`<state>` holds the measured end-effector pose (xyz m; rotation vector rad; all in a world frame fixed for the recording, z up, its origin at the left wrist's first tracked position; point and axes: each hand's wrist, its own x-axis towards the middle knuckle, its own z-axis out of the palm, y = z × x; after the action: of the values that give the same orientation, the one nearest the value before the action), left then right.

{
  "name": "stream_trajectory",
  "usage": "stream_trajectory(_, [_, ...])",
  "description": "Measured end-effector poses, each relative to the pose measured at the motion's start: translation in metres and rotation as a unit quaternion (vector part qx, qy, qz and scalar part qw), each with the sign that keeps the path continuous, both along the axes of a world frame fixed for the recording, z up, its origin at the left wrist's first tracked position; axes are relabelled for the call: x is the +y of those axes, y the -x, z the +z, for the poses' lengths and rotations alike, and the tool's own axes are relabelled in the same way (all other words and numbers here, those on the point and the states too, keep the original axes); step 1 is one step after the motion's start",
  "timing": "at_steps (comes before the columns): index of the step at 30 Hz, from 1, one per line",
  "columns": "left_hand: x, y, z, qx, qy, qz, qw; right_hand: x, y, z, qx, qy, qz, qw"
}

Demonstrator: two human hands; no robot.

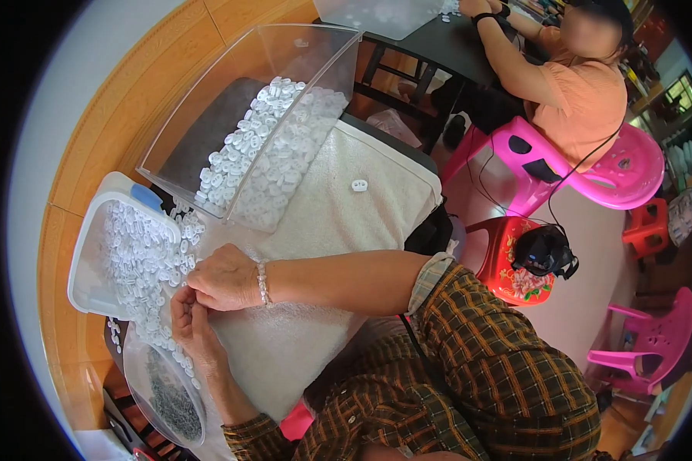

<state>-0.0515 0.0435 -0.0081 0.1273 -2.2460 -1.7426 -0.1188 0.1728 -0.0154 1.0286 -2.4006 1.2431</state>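
White cloth (315,207): spread over the table, beneath the right forearm.
Clear plastic box (315,58): beyond the hands, with a heap of small white pieces (242,142) inside.
White tub (98,299): just left of the hands, full of more such pieces, which spread past its rim toward the fingers.
Round clear bowl (198,438): near the left forearm, a dark heap in it, bits too small to tell.
Right hand (224,278): fingers bent, tips against the left hand's; any hold is hidden.
Left hand (196,330): half curled; cannot tell what it grips.
Single white piece (359,185): alone on the cloth, well apart from both hands.
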Motion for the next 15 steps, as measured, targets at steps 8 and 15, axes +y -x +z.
stream_trajectory(8, [-0.009,-0.005,-0.001,0.037,0.033,0.045,0.998,-0.006,-0.002,0.006,-0.027,0.014,0.018,0.999])
stream_trajectory(15, [0.059,-0.013,0.097,0.24,0.438,0.016,0.866,-0.005,0.012,-0.017,-0.007,-0.02,0.029,0.999])
